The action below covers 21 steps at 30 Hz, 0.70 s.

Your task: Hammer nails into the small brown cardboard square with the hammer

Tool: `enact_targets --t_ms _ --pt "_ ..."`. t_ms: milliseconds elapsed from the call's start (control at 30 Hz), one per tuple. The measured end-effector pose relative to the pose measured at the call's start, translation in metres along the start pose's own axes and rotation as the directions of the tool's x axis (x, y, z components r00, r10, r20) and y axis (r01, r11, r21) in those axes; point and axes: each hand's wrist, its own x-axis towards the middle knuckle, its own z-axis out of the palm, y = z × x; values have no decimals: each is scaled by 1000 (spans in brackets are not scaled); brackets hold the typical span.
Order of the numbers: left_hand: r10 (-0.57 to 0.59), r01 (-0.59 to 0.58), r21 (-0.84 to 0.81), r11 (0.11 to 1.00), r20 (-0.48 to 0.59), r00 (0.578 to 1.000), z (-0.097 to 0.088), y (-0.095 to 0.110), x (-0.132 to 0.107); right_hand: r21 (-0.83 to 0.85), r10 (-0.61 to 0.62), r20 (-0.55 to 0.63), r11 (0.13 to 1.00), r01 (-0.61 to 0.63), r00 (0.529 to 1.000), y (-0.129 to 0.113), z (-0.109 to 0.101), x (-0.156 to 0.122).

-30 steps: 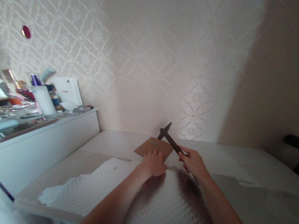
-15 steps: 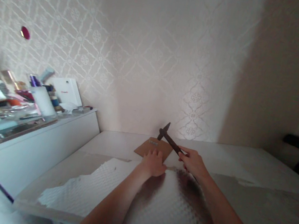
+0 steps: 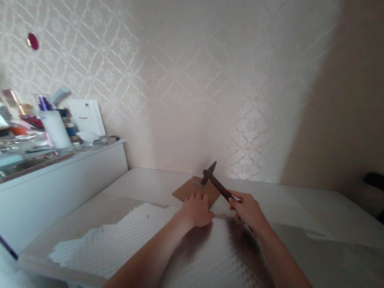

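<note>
Gripping hammer (image 3: 215, 183), right hand (image 3: 247, 210), board (image 3: 194, 191) edge

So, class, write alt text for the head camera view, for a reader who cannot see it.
A person's right hand grips a dark hammer with its head just above a brown board, which the left hand presses flat on a white table. A textured white sheet lies under the forearms, and a cluttered shelf stands at the left, against a patterned wall.

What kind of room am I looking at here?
Probably a room in a home, likely a bedroom. The wall has patterned wallpaper, and a white dresser at the left is crowded with cosmetic bottles. The right hand holds a hammer over a brown board.
</note>
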Motion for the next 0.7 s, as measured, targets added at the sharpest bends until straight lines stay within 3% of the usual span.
enact_targets --t_ms 167,567,700 --pt "10 -10 9 1000 -15 1000 1 -1 0 48 11 -31 999 -9 999 0 0 0" --pt "13 -13 12 1000 -5 1000 3 -2 2 -92 -89 -18 992 87 996 1 2 -2" --pt "10 -10 16 1000 -7 1000 3 -2 3 -64 -90 -27 994 88 996 1 2 -2"
